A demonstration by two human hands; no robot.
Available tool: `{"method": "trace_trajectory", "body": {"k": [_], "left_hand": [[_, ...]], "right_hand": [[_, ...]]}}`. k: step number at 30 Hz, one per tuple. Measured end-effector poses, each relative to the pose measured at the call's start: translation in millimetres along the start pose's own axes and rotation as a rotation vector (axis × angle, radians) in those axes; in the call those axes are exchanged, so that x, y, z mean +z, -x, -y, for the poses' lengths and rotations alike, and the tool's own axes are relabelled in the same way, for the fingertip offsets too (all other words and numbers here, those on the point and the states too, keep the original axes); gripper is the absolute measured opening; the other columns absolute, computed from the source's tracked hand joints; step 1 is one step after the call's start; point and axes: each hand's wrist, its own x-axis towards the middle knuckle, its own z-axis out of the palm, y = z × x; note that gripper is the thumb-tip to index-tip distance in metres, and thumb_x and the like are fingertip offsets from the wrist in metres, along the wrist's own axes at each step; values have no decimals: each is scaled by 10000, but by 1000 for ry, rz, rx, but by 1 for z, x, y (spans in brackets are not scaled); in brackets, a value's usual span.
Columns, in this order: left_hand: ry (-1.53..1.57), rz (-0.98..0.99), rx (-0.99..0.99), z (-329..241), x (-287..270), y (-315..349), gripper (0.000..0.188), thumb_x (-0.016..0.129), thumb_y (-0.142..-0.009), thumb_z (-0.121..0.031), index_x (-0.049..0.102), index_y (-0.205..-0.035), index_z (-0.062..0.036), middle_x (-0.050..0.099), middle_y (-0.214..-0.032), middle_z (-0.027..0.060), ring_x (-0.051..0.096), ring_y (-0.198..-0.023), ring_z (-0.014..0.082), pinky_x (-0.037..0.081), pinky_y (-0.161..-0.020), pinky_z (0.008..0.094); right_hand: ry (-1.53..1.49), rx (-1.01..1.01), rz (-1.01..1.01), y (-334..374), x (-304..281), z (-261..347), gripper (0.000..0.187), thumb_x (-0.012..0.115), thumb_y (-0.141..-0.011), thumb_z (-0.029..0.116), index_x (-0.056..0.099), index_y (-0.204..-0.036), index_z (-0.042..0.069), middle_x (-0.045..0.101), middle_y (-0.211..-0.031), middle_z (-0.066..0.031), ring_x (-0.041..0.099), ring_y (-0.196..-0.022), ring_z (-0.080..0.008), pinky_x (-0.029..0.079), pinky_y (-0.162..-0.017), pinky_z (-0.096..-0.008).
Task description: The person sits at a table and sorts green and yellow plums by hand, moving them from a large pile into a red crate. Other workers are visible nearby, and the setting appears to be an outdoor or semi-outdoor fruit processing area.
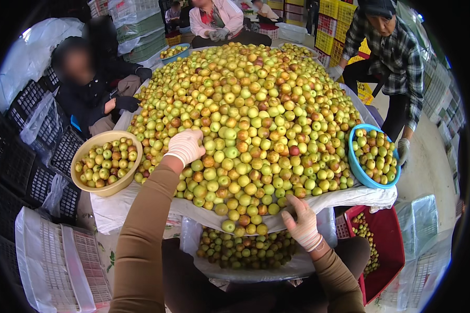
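A big heap of round green-and-brown jujubes (245, 120) covers the cloth-lined table in front of me. My left hand (187, 147), in a pale glove, rests on the heap's near left side. Its fingers are curled together against the fruit, and what they hold, if anything, is hidden. At the near edge, my right hand (302, 223) is open beside the jujubes, thumb and fingers apart over the white cloth (350, 197). Between my arms, several jujubes spill over the edge above a plastic-lined container (245, 250) of more jujubes by my lap.
A tan basin (121, 183) of jujubes stands left, a blue basin (357, 169) right. A red crate (391, 250) sits low at right. Stacked black crates (15, 156) line the left. Co-workers sit around the heap; one gloved hand (403, 151) is by the blue basin.
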Motion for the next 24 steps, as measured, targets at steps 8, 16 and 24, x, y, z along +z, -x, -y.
{"method": "trace_trajectory", "body": {"k": [8,16,24], "left_hand": [[1114,-69,-303,-7,11,17,251,612,-911,-170,692,-1096,-21,675,-826,58,623,-629,118,521,-533,284],[677,-341,-5,-48,-5,-59,222,658,-874,-285,760,-1017,-150,741,-954,98,688,-847,249,542,-832,352],[-190,-85,35,-106,-44,-127,416,549,-927,-74,627,-1315,-205,627,-1293,124,631,-1146,333,538,-928,452]], "right_hand": [[463,-545,30,-71,49,25,478,697,-826,294,590,-1269,149,512,-1359,-102,468,-1262,-309,396,-1008,-478],[412,-598,61,-81,46,-9,458,675,-845,310,596,-1240,93,514,-1380,-124,486,-1265,-315,377,-1071,-464],[337,-555,20,-71,39,-11,427,729,-781,311,650,-1142,98,525,-1378,-133,479,-1266,-309,354,-1094,-477]]}}
